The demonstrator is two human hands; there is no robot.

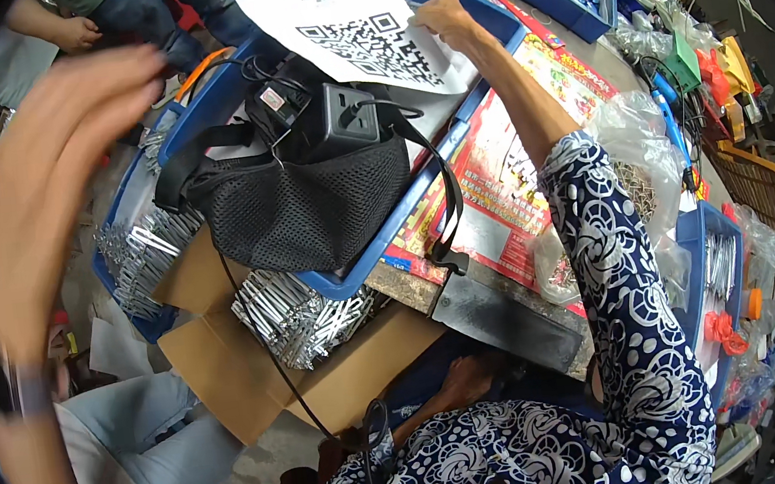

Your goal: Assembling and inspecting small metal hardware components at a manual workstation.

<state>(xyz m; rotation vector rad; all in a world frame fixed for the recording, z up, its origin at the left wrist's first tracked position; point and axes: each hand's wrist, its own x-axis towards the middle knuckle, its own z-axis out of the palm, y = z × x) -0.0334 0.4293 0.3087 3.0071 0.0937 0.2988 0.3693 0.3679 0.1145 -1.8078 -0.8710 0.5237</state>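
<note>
My right hand (444, 19) reaches far forward and pinches the right edge of a white paper sheet (285, 10) printed with a black square code. Under the sheet, a black mesh bag (307, 208) with straps lies across a blue bin (330, 287). A black box with sockets (349, 117) rests on the bag, a cable plugged into it. Low in the picture my left hand (465, 378) lies near my lap, beside the open cardboard box (364, 369). Shadow hides its fingers, so I cannot make out their pose.
Shiny metal rods (297, 324) fill the cardboard box; more lie in a blue tray (104, 269). Another person's blurred arm (46, 185) sweeps in at left. A dark metal plate (512, 323) juts from the table edge. Bagged screws (634, 185) lie right; a person stands beyond.
</note>
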